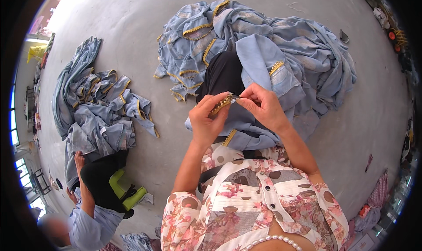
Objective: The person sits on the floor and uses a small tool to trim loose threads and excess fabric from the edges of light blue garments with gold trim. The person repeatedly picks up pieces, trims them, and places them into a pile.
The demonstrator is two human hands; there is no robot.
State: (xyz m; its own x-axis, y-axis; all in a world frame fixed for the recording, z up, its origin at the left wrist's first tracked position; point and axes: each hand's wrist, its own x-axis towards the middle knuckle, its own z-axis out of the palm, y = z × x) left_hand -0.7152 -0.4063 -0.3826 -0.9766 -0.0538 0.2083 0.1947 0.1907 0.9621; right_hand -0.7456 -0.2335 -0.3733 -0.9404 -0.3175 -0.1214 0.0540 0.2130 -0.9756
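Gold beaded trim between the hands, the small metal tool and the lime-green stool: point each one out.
gold beaded trim (pixel 220 105), head view, on the beaded strip pinched by the left hand.
small metal tool (pixel 234 97), head view, on its tip beside the right fingers.
lime-green stool (pixel 118 184), head view, on its upper leg.

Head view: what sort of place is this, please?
Probably a garment workshop with work done on the floor. Heaps of blue garments with gold trim lie on the bare grey floor; the left hand and right hand work on a trim; a co-worker sits by another heap.
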